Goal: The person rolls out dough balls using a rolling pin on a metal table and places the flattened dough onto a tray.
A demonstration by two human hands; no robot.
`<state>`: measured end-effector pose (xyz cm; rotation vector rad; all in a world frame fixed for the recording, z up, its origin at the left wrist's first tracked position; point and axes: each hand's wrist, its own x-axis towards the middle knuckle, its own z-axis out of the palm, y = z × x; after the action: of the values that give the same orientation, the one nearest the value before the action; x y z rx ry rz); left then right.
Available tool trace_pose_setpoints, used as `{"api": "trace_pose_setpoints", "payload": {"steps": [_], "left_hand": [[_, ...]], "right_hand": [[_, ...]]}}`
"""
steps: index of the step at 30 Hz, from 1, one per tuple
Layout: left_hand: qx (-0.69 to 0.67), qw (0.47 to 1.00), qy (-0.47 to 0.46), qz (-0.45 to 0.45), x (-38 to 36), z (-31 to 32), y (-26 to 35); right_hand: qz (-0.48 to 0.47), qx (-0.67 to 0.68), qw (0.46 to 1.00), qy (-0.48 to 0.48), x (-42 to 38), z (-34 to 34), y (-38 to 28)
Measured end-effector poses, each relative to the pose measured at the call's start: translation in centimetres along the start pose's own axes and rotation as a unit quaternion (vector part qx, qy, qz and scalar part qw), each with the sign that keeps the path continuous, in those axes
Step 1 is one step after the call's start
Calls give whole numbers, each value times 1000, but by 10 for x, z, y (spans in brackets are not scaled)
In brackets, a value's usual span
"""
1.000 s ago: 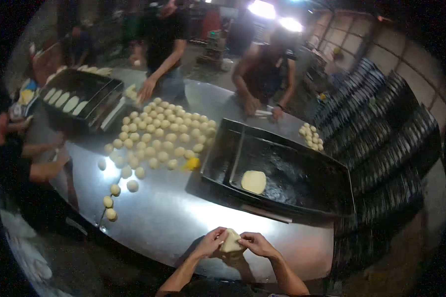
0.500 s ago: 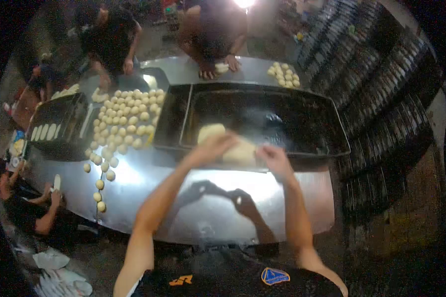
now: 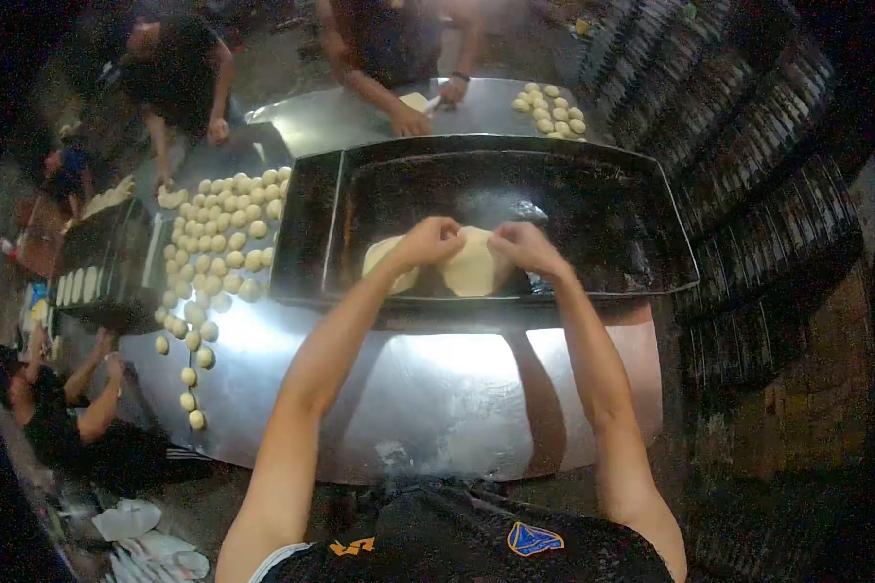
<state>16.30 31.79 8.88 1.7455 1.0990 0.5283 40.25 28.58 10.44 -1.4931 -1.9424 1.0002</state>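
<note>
A thin, pale flattened piece of dough (image 3: 471, 268) hangs between my hands, over the near part of a large dark baking tray (image 3: 593, 167). My left hand (image 3: 428, 243) pinches its upper left edge with thumb and fingertips. At the upper right edge my right hand (image 3: 529, 249) is closed on it in the same way. Left of it, a second flat dough piece (image 3: 387, 264) lies in the tray near the front rim, partly covered by my left hand and wrist.
Many dough balls (image 3: 226, 233) spread over the metal table (image 3: 437, 408) to the left, with a smaller group (image 3: 550, 111) at the far right. Co-workers handle dough across the table and at the left. A black tray (image 3: 97, 262) holds dough strips. Tall stacks of dark trays (image 3: 768, 223) rise on the right.
Both hands have moved up and slightly closer together, lifting the stretched dough further over the tray. The view has shifted a little. The co-worker opposite now holds a tool over the dough.
</note>
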Motion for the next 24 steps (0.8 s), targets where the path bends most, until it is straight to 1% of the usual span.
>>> {"api": "trace_pose_setpoints", "payload": {"steps": [1, 2, 3, 5, 6, 7, 8, 9, 10, 12, 13, 14, 16, 17, 18, 19, 20, 21, 22, 24], "left_hand": [[8, 997, 70, 6, 7, 13, -22], [17, 990, 140, 12, 10, 23, -30], [15, 990, 137, 9, 16, 30, -37], [84, 963, 257, 26, 20, 36, -36], [81, 964, 252, 19, 20, 35, -38], [243, 929, 261, 98, 20, 32, -39], [396, 863, 261, 175, 20, 29, -41], [478, 834, 208, 181, 18, 26, -42], [477, 836, 206, 180, 15, 25, -43], [568, 773, 158, 232, 7, 23, -41], [551, 803, 126, 189, 2, 25, -39], [550, 804, 124, 189, -2, 28, -36], [585, 777, 179, 152, -8, 30, -30], [530, 825, 145, 131, -4, 34, -24], [533, 822, 149, 134, -2, 35, -19], [542, 821, 96, 152, -1, 38, -18], [549, 817, 44, 170, 1, 44, -19], [433, 894, 92, 72, 7, 57, -28], [433, 893, 98, 73, 8, 55, -16], [395, 918, 35, -20, 4, 41, 11]], "right_hand": [[-18, -46, 998, 38, 13, 13, 15], [-36, -92, 992, 76, 22, 23, 18], [-32, -91, 993, 74, 28, 27, 24], [0, -129, 981, 145, 33, 26, 12], [6, -128, 982, 139, 33, 26, 11], [-62, -233, 961, 137, 32, 25, 14], [-132, -333, 924, 133, 30, 22, 12], [-132, -381, 912, 77, 25, 17, 10], [-130, -381, 912, 74, 21, 18, 17], [-197, -466, 853, 129, 14, 19, 28], [-147, -440, 879, 108, 8, 19, 28], [-146, -440, 880, 106, 4, 20, 28], [-129, -434, 880, 141, -2, 20, 24], [-131, -435, 879, 147, -2, 22, 20], [-105, -424, 881, 183, -3, 31, 14], [-79, -413, 881, 217, -7, 41, 7], [-78, -354, 899, 246, -14, 48, -16], [-144, -267, 906, 296, -22, 61, -27], [-210, -175, 900, 341, -33, 74, -36], [-220, -96, 915, 326, -84, 96, -68]]}}
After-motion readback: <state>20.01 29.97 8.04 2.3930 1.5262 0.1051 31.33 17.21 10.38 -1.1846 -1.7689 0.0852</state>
